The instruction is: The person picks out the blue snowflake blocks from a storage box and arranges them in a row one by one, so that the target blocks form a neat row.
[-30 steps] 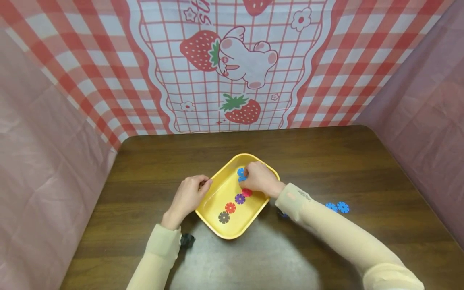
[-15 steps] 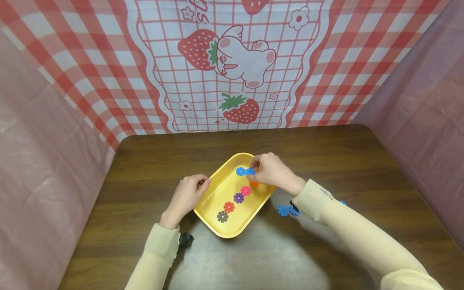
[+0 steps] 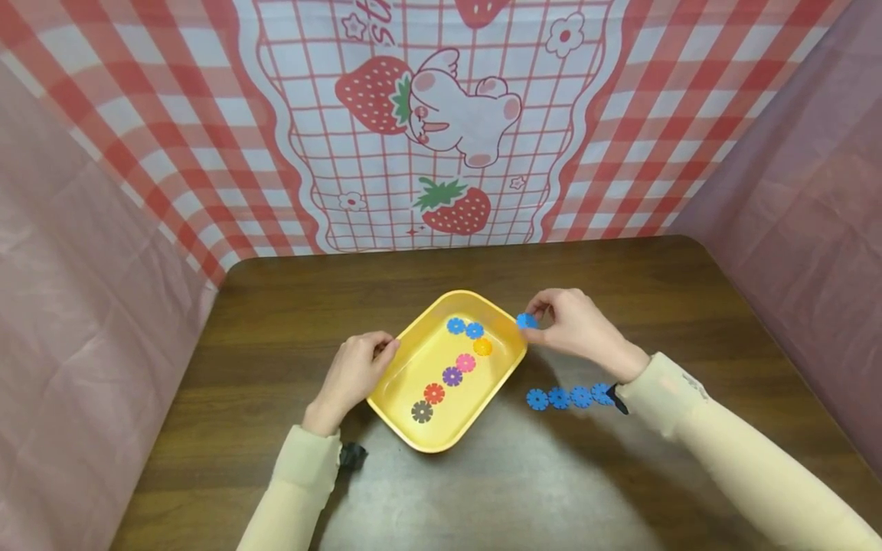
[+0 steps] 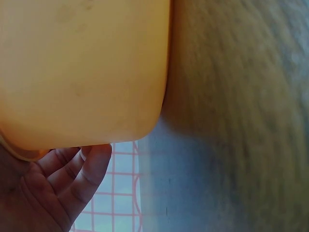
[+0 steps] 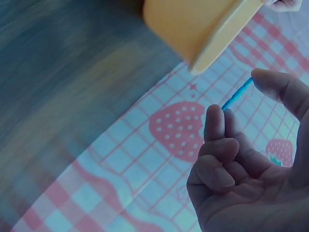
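Pink cloth (image 3: 83, 252) hangs beyond the left edge of the wood-grain table (image 3: 289, 298), and red-checked cloth (image 3: 165, 99) rises behind its back edge. From the left, the left hand (image 3: 351, 375) grips the long left rim of the yellow tray (image 3: 423, 360), fingers bent against the outer wall and thumb close at the top. That tray stands about midway between the table's left and right edges, turned aslant. Inside, from its near end toward its far end, lie a dark grey disc (image 3: 422, 412), a red disc (image 3: 434, 393), a purple disc (image 3: 452, 376), a pink disc (image 3: 465, 363), an orange disc (image 3: 482, 347) and two blue discs (image 3: 474, 330).

Just beyond the tray's right rim, the right hand (image 3: 582, 329) pinches a blue notched disc (image 3: 527, 321), thumb against fingertips, separated only by the disc between them; its other fingers fold toward the palm. For such a thin piece, a light pinch at its edges seems best, with enough height to clear the rim while the left hand steadies the tray. Farther right, a row of four blue discs (image 3: 559, 398) lies on the table toward the right edge, its last disc partly covered by a black strap (image 3: 619, 399) at the right wrist.
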A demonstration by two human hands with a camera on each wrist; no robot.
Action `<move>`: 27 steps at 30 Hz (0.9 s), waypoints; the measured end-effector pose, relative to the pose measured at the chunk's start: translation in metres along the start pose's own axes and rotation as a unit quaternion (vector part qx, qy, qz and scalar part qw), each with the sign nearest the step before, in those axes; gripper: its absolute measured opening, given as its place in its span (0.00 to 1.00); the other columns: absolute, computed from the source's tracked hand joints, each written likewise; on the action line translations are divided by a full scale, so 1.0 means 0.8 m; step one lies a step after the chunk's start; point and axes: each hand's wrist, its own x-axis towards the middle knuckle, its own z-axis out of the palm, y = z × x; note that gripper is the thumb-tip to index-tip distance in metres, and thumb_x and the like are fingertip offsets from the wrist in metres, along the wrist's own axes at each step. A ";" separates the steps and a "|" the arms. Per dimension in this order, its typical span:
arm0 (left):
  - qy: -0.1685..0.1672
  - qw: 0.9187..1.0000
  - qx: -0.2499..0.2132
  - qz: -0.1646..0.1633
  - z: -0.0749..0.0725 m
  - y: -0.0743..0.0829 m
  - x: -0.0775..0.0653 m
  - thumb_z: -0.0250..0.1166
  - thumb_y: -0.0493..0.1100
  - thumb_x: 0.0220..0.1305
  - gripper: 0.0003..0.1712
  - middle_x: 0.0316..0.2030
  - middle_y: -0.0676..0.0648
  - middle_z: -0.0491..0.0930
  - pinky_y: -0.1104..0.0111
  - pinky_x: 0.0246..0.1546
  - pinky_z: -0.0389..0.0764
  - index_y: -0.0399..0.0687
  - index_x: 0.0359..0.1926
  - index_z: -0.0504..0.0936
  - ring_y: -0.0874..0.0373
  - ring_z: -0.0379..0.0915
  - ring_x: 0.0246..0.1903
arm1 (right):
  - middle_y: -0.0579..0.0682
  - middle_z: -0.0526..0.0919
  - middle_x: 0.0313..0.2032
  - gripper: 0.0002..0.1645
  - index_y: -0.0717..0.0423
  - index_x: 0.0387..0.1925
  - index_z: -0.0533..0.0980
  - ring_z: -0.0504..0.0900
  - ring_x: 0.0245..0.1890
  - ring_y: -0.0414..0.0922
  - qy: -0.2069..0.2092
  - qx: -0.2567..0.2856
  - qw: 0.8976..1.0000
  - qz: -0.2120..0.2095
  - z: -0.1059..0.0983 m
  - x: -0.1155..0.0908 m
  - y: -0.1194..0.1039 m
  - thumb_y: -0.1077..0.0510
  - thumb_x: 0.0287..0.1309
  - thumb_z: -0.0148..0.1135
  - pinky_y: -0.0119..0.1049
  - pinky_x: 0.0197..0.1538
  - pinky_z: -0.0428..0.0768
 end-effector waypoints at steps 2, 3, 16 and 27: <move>0.000 1.000 -0.001 0.000 0.000 0.000 0.000 0.61 0.45 0.72 0.13 0.31 0.47 0.84 0.66 0.28 0.77 0.41 0.40 0.87 0.59 0.73 0.24 | 0.50 0.81 0.29 0.17 0.57 0.36 0.82 0.71 0.23 0.44 0.007 -0.005 1.000 0.005 -0.008 -0.008 0.008 0.51 0.50 0.77 0.39 0.28 0.73; 0.000 1.000 -0.001 0.002 0.000 0.000 0.000 0.61 0.45 0.72 0.13 0.31 0.47 0.84 0.66 0.28 0.77 0.41 0.40 0.87 0.59 0.73 0.24 | 0.50 0.81 0.29 0.17 0.57 0.36 0.82 0.71 0.22 0.44 0.012 -0.007 1.000 0.006 -0.012 -0.012 0.012 0.51 0.50 0.77 0.38 0.28 0.72; 0.005 1.000 0.000 0.009 0.001 -0.002 0.000 0.61 0.45 0.73 0.13 0.31 0.47 0.84 0.65 0.29 0.77 0.41 0.39 0.87 0.60 0.74 0.25 | 0.48 0.81 0.28 0.16 0.57 0.37 0.82 0.71 0.23 0.43 0.046 -0.042 0.998 0.029 -0.044 -0.069 0.063 0.52 0.52 0.75 0.38 0.29 0.71; 0.003 1.000 0.001 0.011 0.001 -0.001 0.000 0.61 0.45 0.72 0.13 0.31 0.47 0.84 0.65 0.29 0.78 0.40 0.39 0.87 0.59 0.74 0.25 | 0.47 0.81 0.29 0.18 0.60 0.37 0.82 0.69 0.23 0.42 0.088 -0.075 0.992 0.050 -0.048 -0.119 0.130 0.51 0.50 0.76 0.36 0.28 0.68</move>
